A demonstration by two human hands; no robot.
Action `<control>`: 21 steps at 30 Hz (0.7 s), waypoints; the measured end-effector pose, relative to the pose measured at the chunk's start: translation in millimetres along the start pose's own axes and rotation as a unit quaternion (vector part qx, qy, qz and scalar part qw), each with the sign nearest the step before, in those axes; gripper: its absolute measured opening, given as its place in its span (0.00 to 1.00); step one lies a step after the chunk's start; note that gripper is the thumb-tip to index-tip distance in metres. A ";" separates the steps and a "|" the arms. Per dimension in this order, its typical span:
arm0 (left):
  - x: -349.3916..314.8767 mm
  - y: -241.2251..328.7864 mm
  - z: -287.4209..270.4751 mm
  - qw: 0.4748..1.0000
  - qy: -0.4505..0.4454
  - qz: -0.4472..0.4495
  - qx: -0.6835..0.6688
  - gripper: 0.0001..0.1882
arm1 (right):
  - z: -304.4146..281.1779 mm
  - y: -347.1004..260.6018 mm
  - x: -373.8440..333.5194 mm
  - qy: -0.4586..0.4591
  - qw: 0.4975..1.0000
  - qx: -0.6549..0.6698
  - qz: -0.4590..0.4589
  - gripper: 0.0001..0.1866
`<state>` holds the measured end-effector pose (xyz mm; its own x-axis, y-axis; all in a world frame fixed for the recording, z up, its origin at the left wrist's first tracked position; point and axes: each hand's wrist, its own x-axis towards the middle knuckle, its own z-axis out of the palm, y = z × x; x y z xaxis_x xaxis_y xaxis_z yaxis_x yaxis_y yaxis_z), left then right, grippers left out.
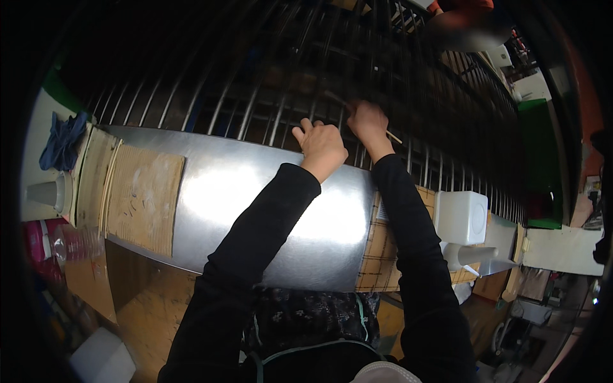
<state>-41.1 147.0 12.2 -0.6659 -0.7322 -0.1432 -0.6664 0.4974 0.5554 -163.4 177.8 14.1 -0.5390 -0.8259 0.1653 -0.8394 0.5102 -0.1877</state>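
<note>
My right hand (368, 124) is closed round a thin stick-like tool with a light wooden end (394, 136) jutting out behind the hand. Motion smears its far end, so I cannot make out the tip. Just to the left, my left hand (321, 145) is over the front ends of the bars, palm down. Its visible fingers are bent and spread apart, while the thumb side is hidden. Both hands are above a rack of parallel dark metal bars (250, 112), beyond the far edge of a shiny metal sheet (274, 210).
Corrugated cardboard (145, 199) lies on the sheet's left. On the right are a taped cardboard piece (377, 265), a white plastic container (461, 217) and a grey-white cone (476, 255). A blue cloth (62, 140) lies far left. Another person's red sleeve (469, 5) shows at top right.
</note>
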 end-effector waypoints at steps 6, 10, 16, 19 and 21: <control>-0.8 -1.8 4.4 1.000 0.014 0.018 -0.011 0.08 | -7.4 7.7 -32.6 -0.079 0.996 0.030 -0.011 0.08; -2.0 -0.4 7.8 0.999 0.026 0.020 -0.010 0.09 | -3.1 5.7 -21.3 -0.041 0.998 0.035 0.021 0.09; -2.5 2.1 5.2 1.000 0.018 0.011 -0.008 0.11 | -11.2 5.2 -23.2 -0.093 0.995 0.037 0.004 0.10; -3.0 1.0 4.9 1.000 0.014 0.008 -0.013 0.11 | -14.2 6.6 -34.0 -0.110 0.993 0.045 -0.025 0.09; -2.9 0.9 4.9 1.000 0.006 0.011 -0.008 0.11 | -11.9 5.6 -28.6 -0.094 0.995 0.028 -0.027 0.10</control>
<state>-41.4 151.8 9.1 -0.6761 -0.7269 -0.1206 -0.6462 0.5063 0.5711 -153.5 207.2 19.8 -0.4662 -0.8846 -0.0060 -0.8587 0.4542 -0.2373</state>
